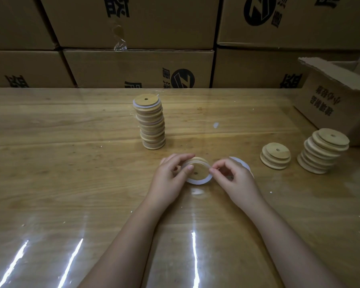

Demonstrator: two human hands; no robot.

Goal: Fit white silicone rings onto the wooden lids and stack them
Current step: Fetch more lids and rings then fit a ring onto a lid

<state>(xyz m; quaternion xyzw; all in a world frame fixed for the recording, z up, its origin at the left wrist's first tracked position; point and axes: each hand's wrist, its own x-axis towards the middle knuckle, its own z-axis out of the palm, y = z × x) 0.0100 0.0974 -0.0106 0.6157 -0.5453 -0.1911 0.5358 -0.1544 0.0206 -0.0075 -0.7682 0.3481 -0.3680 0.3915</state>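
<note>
You face a wooden desk [71,163] with a pale, streaky grain, covered by a clear plastic sheet [216,235]. Overhead light falls on the sheet in long white streaks of glare [193,256] near your edge. Behind the desk, brown cardboard boxes [137,67] with black print are stacked like a wall. A strip of clear tape [119,36] peels from one. An open box [330,96] sits at your far right.

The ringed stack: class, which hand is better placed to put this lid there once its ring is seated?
Probably left. The left hand holds the lid, and the ringed stack stands on its side; the right hand pinches only the ring.
</note>
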